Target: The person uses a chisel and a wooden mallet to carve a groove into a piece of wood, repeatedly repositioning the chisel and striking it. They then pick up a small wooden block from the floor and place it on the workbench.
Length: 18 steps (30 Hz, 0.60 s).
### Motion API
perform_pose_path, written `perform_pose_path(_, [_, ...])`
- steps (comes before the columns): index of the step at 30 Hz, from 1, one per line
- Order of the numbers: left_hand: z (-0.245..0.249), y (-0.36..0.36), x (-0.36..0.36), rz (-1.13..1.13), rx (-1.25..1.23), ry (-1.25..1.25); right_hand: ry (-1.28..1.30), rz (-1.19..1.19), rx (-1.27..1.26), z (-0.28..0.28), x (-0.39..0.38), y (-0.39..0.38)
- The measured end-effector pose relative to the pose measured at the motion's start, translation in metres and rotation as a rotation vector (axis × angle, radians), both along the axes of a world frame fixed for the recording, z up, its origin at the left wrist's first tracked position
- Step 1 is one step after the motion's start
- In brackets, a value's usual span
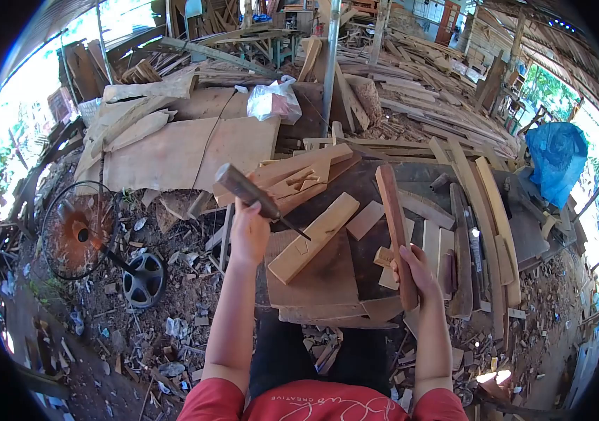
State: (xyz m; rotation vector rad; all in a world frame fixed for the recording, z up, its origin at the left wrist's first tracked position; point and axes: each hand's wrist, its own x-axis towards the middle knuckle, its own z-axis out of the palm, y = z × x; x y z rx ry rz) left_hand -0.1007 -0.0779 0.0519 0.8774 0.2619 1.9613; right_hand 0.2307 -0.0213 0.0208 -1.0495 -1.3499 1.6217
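My left hand [249, 235] is wrapped round a chisel [247, 191] with a thick handle. Its thin blade slants down to the right, with the tip over a light wooden block [315, 237]. That block lies diagonally on a brown board [317, 277] and bears a small marked outline near its middle. In my right hand [415, 270] is a long reddish-brown wooden bar [396, 235], held near its lower end and pointing upward. A small wooden piece [384, 257] is just left of my right fingers.
Wooden strips [485, 210] lie on the right, and cut pieces [306, 175] lie behind the block. A fan [78, 231] stands at left. Farther back are a plastic bag [273, 100], a metal post [331, 70] and a blue tarp [557, 158].
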Motion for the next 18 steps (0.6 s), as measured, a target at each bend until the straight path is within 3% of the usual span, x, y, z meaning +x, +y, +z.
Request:
perform_pose_path(1, [-0.001,-0.001,0.000,-0.003,-0.006,0.003,-0.070,-0.005,-0.020,0.004,-0.001,0.000])
perform_pose_path(3, [0.002,-0.005,-0.001,0.246,-0.139,0.066,-0.137,-0.010,-0.046,0.005,-0.003,0.002])
perform_pose_path(5, [0.002,-0.007,-0.002,0.279,-0.156,0.065,-0.251,0.070,-0.024,0.005,-0.004,0.005])
perform_pose_path(13, [0.006,-0.006,-0.001,0.585,-0.143,0.312,-0.239,0.042,-0.117,0.011,-0.013,0.008])
perform_pose_path(18, [0.002,-0.005,0.001,0.547,-0.137,0.246,-0.260,0.069,-0.116,0.011,-0.013,0.009])
